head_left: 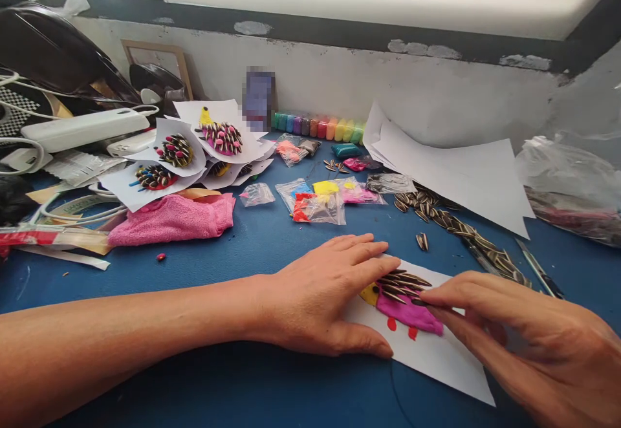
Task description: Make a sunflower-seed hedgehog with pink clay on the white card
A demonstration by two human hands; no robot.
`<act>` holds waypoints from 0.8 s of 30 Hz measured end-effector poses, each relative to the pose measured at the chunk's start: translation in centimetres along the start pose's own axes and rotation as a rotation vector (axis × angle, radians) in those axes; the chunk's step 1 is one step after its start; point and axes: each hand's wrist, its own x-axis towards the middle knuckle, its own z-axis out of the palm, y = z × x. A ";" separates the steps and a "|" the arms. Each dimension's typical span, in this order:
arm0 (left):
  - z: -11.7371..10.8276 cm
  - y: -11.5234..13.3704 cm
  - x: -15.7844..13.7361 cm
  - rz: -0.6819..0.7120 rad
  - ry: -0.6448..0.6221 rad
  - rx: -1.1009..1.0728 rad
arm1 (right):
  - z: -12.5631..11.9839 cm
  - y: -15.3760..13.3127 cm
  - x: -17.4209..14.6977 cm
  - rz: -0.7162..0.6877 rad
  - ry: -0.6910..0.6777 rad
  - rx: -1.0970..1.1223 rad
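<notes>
My left hand lies flat with fingers stretched out over the left part of a white sheet of paper. On that paper is a clay hedgehog with a magenta body, a yellow head and two red feet. Striped sunflower seeds stick out of its upper body like spines. In my right hand a sunflower seed is pinched between thumb and index finger, at the magenta clay. The other right fingers curl underneath and are partly hidden.
Loose sunflower seeds spread along the right, beside a utility knife. Small bags of coloured clay lie mid-table. Finished seed-and-clay pictures and a pink cloth are at left, blank paper at back right.
</notes>
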 end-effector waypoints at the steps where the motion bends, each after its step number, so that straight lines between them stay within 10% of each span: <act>1: 0.0 0.0 0.0 -0.002 -0.003 -0.002 | 0.1 -0.1 0.0 -0.007 0.019 -0.016; 24: 0.0 0.0 -0.1 0.006 0.002 -0.010 | 0.4 -0.8 0.8 -0.238 0.103 -0.177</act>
